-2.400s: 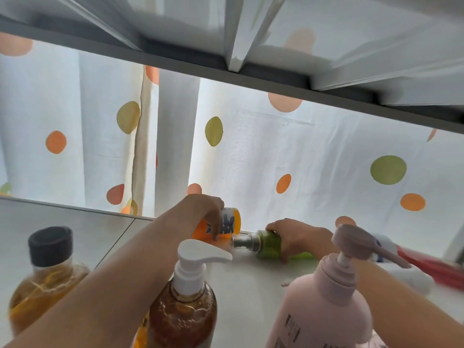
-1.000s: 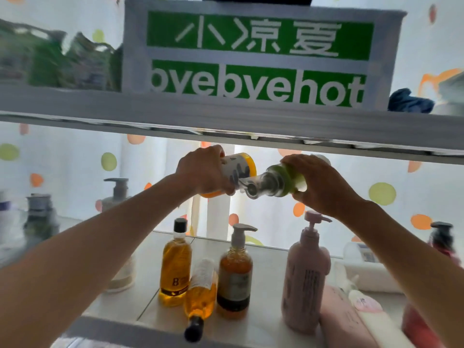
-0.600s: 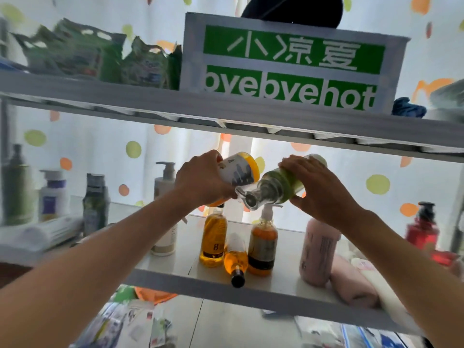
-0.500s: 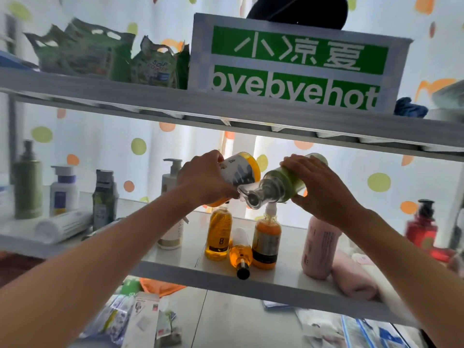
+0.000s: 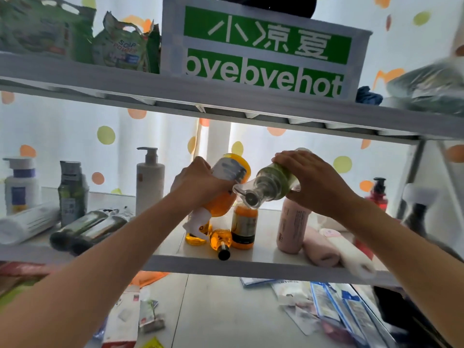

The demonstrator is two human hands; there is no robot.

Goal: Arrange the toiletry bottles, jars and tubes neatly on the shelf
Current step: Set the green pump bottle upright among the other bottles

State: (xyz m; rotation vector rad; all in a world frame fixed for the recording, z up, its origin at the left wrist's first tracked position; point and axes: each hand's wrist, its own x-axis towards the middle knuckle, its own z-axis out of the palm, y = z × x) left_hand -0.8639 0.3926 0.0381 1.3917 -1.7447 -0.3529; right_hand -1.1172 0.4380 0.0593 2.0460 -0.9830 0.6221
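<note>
Left hand (image 5: 198, 185) grips orange bottle (image 5: 227, 187) (tilted); right hand (image 5: 313, 182), green bottle (image 5: 273, 184)

Both hands have lifted the orange bottle (image 5: 229, 182) and green bottle (image 5: 275, 183) off the shelf (image 5: 263, 267).

A white shelf (image 5: 190, 268) is loaded with toiletries. At its left, a white jar (image 5: 18, 187), a green bottle (image 5: 72, 192) and a white pump bottle (image 5: 150, 182) are stood upright, with a white tube (image 5: 27, 222) and two dark tubes (image 5: 88, 229) laid flat. In the middle, amber bottles (image 5: 244, 226) are stood, one small amber bottle (image 5: 221, 241) laid down. A pink bottle (image 5: 292, 227) is stood beside a lying pink tube (image 5: 320, 249).
</note>
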